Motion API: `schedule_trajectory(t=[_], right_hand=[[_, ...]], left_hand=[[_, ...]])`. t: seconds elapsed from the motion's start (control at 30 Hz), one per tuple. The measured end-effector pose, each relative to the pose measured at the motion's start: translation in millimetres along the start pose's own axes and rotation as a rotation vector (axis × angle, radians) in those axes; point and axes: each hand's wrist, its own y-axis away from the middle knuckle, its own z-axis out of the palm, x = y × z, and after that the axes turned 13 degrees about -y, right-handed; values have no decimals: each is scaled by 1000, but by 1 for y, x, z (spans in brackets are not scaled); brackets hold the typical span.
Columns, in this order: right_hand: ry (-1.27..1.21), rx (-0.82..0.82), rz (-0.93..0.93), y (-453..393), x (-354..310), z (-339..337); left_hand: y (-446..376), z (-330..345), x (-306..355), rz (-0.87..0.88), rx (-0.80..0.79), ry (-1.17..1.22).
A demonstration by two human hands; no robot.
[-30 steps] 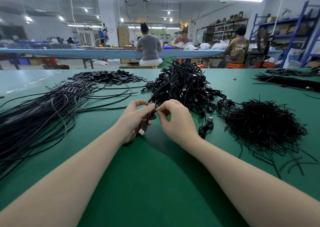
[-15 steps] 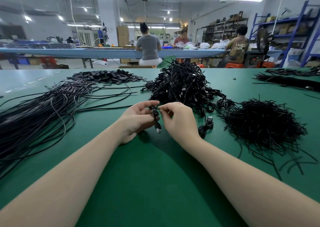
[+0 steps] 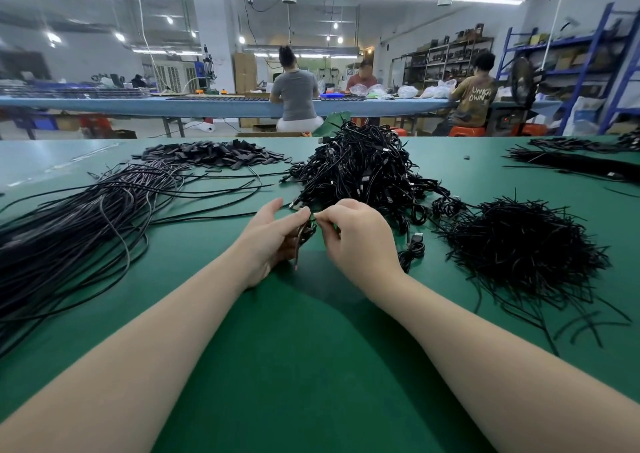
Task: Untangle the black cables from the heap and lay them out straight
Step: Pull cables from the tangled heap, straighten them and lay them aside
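Note:
A tall heap of coiled black cables (image 3: 360, 172) stands at the middle of the green table (image 3: 304, 348). Just in front of it, my left hand (image 3: 270, 241) and my right hand (image 3: 360, 241) meet around one small coiled black cable (image 3: 304, 234). My left hand holds the bundle between thumb and fingers. My right hand pinches it at the top with its fingertips. One loose end of that cable hangs down towards the table. To the left lies a long spread of straightened black cables (image 3: 76, 231).
A pile of short black ties (image 3: 523, 248) sits at the right. One more coiled cable with a USB plug (image 3: 414, 248) lies beside my right wrist. Flat black pieces (image 3: 214, 155) lie at the back left, more cables (image 3: 571, 158) at the far right. Three people sit at the bench behind.
The cable's loose end has come further out and now hangs lower between my hands. Both hands have stayed in the same place, with my fingers reworking the coil.

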Motion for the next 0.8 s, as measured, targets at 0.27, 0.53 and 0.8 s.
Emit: schedule_trajectory(t=[0.27, 0.53, 0.8], right_hand=[[-42, 88, -8, 1, 4, -1], [-83, 107, 14, 0, 2, -1], [91, 46, -158, 2, -6, -2]], left_hand=[[5, -5, 4, 6, -166, 25], [5, -1, -4, 104, -116, -10], [3, -2, 4, -7, -79, -36]])
